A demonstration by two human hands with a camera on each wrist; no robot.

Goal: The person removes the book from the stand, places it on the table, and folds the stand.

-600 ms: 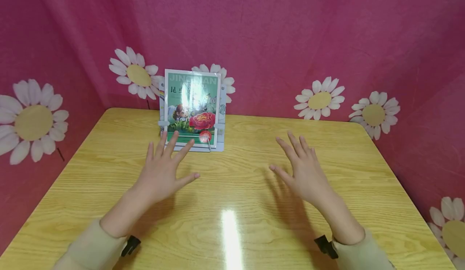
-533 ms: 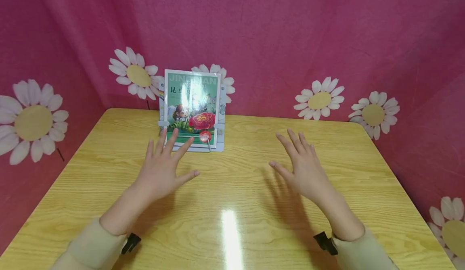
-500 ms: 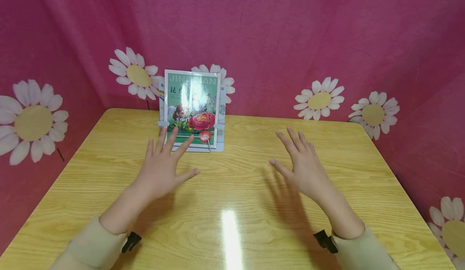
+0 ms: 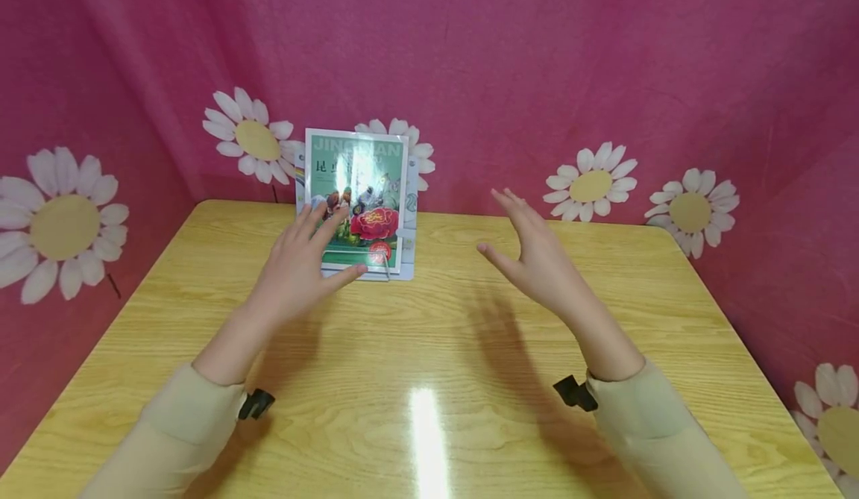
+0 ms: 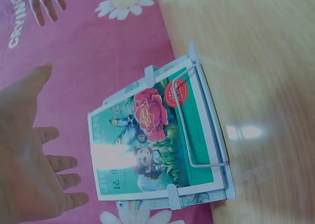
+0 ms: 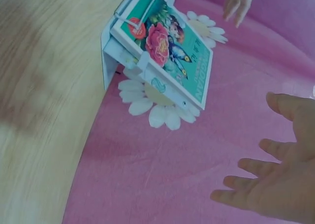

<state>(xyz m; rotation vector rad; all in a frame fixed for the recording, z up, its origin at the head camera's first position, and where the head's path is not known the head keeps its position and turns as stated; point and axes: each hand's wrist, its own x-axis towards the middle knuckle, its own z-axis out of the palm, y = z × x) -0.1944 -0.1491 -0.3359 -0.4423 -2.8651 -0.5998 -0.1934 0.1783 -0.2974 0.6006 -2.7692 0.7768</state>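
Note:
A green-covered book [image 4: 369,186] with a red flower and a white border leans upright on a pale book stand [image 4: 409,249] at the back left of the table. A wire bar and side clips on the stand lie across the cover. My left hand [image 4: 291,264], fingers spread, hovers in front of the book and hides its lower left corner in the head view. The left wrist view shows that hand's fingers apart from the book. Well to the right of the stand, my right hand [image 4: 543,260] is raised above the table with straight fingers, holding nothing.
The wooden table [image 4: 429,335] has a bright light reflection near the front. Behind and beside it hangs a magenta cloth [image 4: 483,74] with large daisies. A black wrist piece [image 4: 256,403] sits at each sleeve cuff.
Both hands have moved forward and up over the table, and the right one also leftward. The left fingers now overlap the book more in the head view. The book and stand stay put.

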